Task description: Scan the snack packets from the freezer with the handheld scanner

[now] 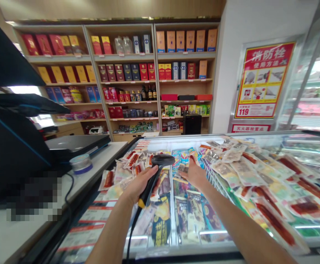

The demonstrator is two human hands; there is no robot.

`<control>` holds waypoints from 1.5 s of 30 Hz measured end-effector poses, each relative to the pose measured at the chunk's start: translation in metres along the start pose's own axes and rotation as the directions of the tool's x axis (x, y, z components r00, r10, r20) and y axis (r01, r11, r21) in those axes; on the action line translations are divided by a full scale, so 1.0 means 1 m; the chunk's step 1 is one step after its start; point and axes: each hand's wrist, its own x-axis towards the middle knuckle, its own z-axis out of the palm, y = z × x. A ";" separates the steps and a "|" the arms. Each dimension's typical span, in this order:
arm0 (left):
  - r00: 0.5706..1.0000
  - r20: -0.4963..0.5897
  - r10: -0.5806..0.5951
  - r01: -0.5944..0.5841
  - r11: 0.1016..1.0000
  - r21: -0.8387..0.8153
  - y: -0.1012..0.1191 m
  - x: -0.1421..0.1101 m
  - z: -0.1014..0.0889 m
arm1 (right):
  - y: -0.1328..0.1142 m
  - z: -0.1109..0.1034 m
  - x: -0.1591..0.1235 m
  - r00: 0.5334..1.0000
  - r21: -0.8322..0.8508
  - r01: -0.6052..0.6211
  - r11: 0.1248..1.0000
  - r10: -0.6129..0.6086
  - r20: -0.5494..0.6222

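A black barcode scanner (pixel 151 183) with yellow trim is gripped in my left hand (pixel 142 181), its rounded head (pixel 163 159) pointing away from me. A cable runs down from its handle. My right hand (pixel 195 175) is out over the middle of the glass-topped freezer, its thumb and fingers around a small clear food packet (pixel 184 168); part of the packet is hidden by the hand. Vacuum-packed sausages (pixel 133 159) lie on the left, near the scanner. A larger heap of sealed meat packets (pixel 249 168) spreads to the right of my right hand.
The freezer (pixel 173 234) holds colourful ice-cream packs under its glass, with a white wire basket (pixel 216 179) inside. At left, a counter (pixel 94 172) carries a black checkout machine (pixel 14 146), a round tin (pixel 80 164) and cables. Shelves (pixel 121 57) of boxed bottles stand behind.
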 end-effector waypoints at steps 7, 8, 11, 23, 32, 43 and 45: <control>1.000 0.022 -0.004 0.004 1.000 0.000 0.004 -0.003 0.005 | 0.031 0.005 0.029 0.983 0.598 0.117 0.793 -0.008 -0.181; 1.000 0.022 0.003 -0.003 1.000 -0.002 0.006 -0.005 0.006 | 0.037 0.002 0.031 0.978 0.642 0.120 0.757 0.020 -0.207; 0.999 0.039 0.021 -0.021 1.000 -0.015 0.008 -0.008 0.009 | 0.047 -0.004 0.031 0.965 0.724 0.131 0.677 0.081 -0.250; 0.987 0.155 0.045 -0.019 0.986 -0.164 0.009 -0.012 0.005 | 0.047 -0.004 0.030 0.958 0.710 0.139 0.690 0.087 -0.272; 0.991 0.135 -0.018 0.048 0.974 -0.220 0.009 -0.010 0.002 | 0.048 -0.007 0.030 0.946 0.596 0.115 0.795 0.095 -0.310; 0.988 0.157 0.002 0.047 0.951 -0.306 0.012 -0.011 0.003 | 0.046 -0.009 0.030 0.917 0.440 0.182 0.879 0.010 -0.399; 0.991 0.136 -0.002 0.042 0.955 -0.293 0.012 -0.010 0.004 | 0.047 -0.007 0.029 0.919 0.465 0.178 0.867 0.023 -0.394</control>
